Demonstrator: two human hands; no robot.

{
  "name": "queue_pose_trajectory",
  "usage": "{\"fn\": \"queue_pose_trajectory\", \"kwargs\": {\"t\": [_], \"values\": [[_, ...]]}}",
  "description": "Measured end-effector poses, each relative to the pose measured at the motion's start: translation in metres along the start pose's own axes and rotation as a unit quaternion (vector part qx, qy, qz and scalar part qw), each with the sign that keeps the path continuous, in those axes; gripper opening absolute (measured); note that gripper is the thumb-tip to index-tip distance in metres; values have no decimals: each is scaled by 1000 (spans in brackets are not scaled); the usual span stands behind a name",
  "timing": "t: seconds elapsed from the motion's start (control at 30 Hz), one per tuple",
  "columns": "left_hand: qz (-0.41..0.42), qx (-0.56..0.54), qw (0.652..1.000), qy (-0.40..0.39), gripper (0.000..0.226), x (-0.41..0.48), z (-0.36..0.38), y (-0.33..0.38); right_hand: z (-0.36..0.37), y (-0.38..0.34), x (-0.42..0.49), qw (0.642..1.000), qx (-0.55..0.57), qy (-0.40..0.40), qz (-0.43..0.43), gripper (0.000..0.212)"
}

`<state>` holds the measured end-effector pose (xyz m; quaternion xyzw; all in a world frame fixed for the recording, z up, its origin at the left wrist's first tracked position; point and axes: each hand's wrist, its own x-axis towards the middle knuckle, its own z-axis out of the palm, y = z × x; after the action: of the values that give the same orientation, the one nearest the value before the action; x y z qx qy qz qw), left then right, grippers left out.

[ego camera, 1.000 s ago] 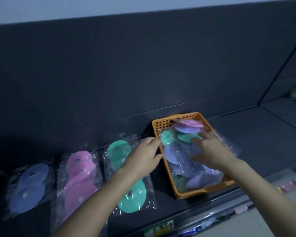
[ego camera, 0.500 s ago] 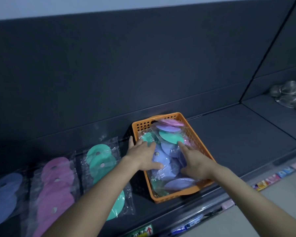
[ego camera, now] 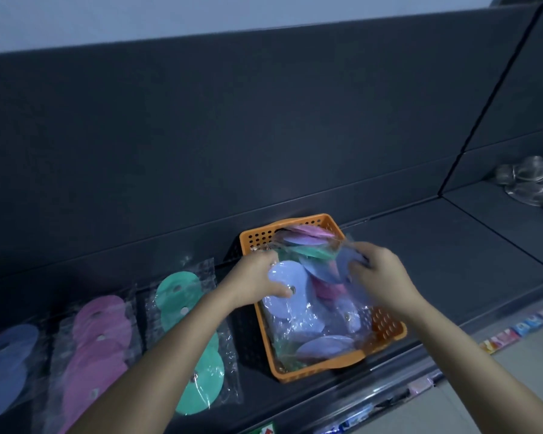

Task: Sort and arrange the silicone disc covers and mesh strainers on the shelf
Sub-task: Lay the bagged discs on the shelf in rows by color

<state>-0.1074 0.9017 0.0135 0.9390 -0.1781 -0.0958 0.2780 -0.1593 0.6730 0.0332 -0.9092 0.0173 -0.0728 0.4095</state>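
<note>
A dark grey shelf [ego camera: 420,245] runs across the view, backed by a tall back panel [ego camera: 232,136] of the same dark grey. Above the back panel shows a strip of pale wall [ego camera: 201,17]. To the right of the shelf, a thin dark seam [ego camera: 489,98] climbs the panel and divides it from a neighbouring bay [ego camera: 514,220]. Along the shelf's front edge runs a price rail [ego camera: 499,338] with small coloured labels. Below the rail, at the lower right, lies a pale floor [ego camera: 521,371]. The light is dim and bluish.
</note>
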Motion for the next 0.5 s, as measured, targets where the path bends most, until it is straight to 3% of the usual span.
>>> {"fn": "queue_pose_trajectory", "kwargs": {"t": [0.13,0.27,0.43,0.5], "values": [[-61,-155,982,87,42,-12,-12,-8,-9,-15,-4,992,98,77,-8,17],[-152,-413,880,177,22,-26,-15,-14,-5,-32,-9,971,217,96,19,13],[-154,-604,755,205,11,-36,-10,-2,36,-57,-16,873,453,-36,175,15],[-171,-638,719,215,5,-40,-8,4,57,-63,-19,877,438,-41,191,18]]}}
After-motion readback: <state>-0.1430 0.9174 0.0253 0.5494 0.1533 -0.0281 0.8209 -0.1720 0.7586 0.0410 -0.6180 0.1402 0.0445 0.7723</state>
